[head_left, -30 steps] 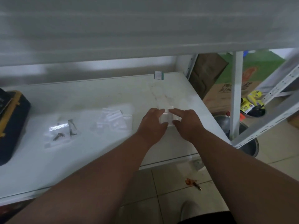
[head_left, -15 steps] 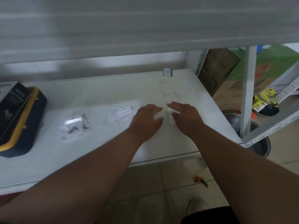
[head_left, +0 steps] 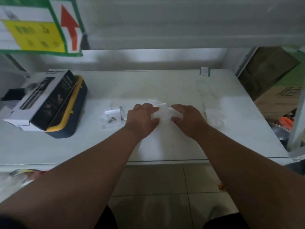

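Both arms are reaching across the near edge of the tabletop point(head_left: 165, 146). The left hand point(head_left: 141, 120) and right hand point(head_left: 189, 120) are closing on the bags point(head_left: 163, 113) from either side, fingers curled over the top and thumbs at the near edge, pinching the stack. The bags are sitting on the tabletop between the hands. Gathering looks to be under way, the lift not yet made. A screw bag point(head_left: 112, 117) to the left and a loose pile point(head_left: 215, 119) to the right are lying untouched.

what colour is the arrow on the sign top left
Red arrow on white, clearest in the head view.
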